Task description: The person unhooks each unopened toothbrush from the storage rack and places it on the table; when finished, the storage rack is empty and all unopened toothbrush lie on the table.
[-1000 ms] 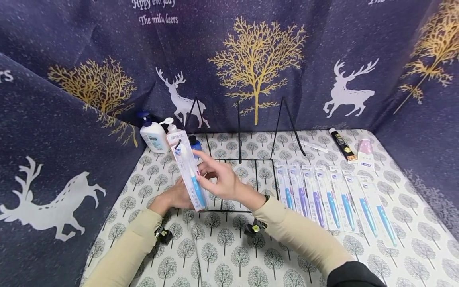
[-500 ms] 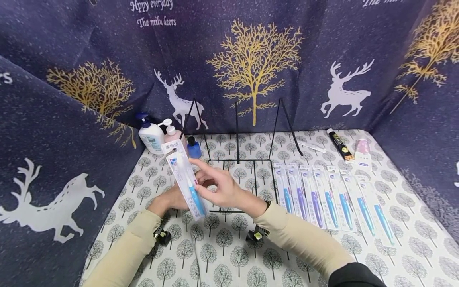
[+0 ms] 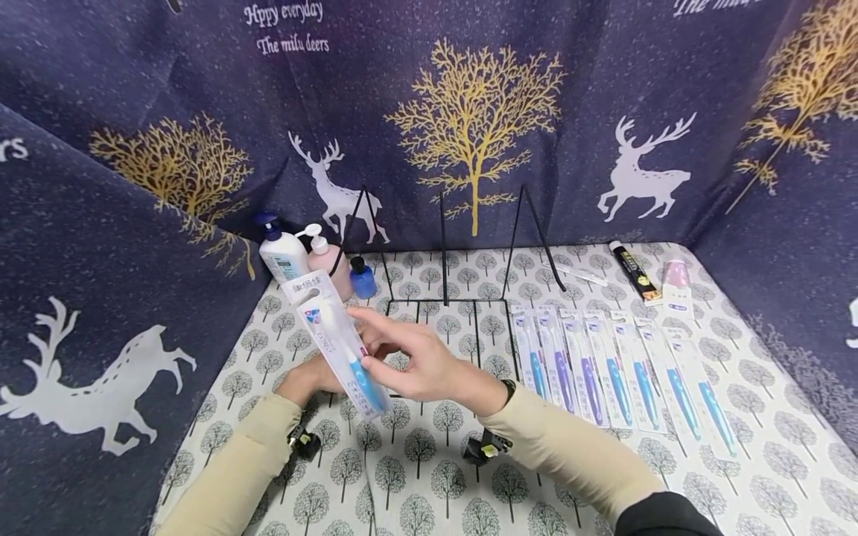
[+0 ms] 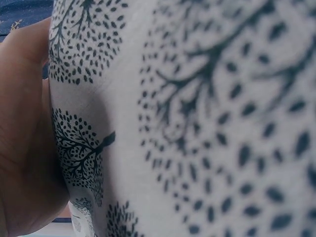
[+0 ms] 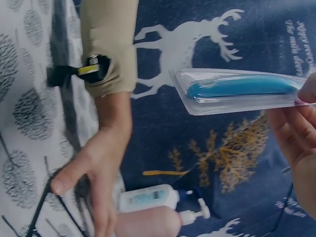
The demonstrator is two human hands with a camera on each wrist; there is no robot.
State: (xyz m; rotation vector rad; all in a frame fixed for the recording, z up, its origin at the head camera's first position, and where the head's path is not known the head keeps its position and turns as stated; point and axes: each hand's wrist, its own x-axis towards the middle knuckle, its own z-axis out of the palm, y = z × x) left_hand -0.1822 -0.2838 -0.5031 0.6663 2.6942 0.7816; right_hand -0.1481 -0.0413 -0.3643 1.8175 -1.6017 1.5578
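My right hand (image 3: 422,357) pinches a packaged toothbrush (image 3: 335,350) between thumb and fingers. The brush has a blue handle in a clear blister on a white card, held tilted above the table. In the right wrist view the blister end with the blue handle (image 5: 237,88) juts out from the fingers. My left hand (image 3: 315,376) is low at the left end of a black wire rack (image 3: 477,335). In the right wrist view the left hand (image 5: 96,168) has its thumb straight, its tip right at the rack's wire (image 5: 42,207). The pack and right hand hide its fingers in the head view.
Several packaged toothbrushes (image 3: 590,368) lie in a row on the right. Behind them are a black toothpaste box (image 3: 633,273) and a pink-and-white tube (image 3: 677,286). Pump bottles (image 3: 284,254) and a small blue bottle (image 3: 363,279) stand at back left. A dark curtain (image 3: 570,149) hangs behind.
My right hand has moved down and slightly left with the toothbrush pack, which leans further left and uncovers the small blue bottle. My left hand has stayed nearly in place.
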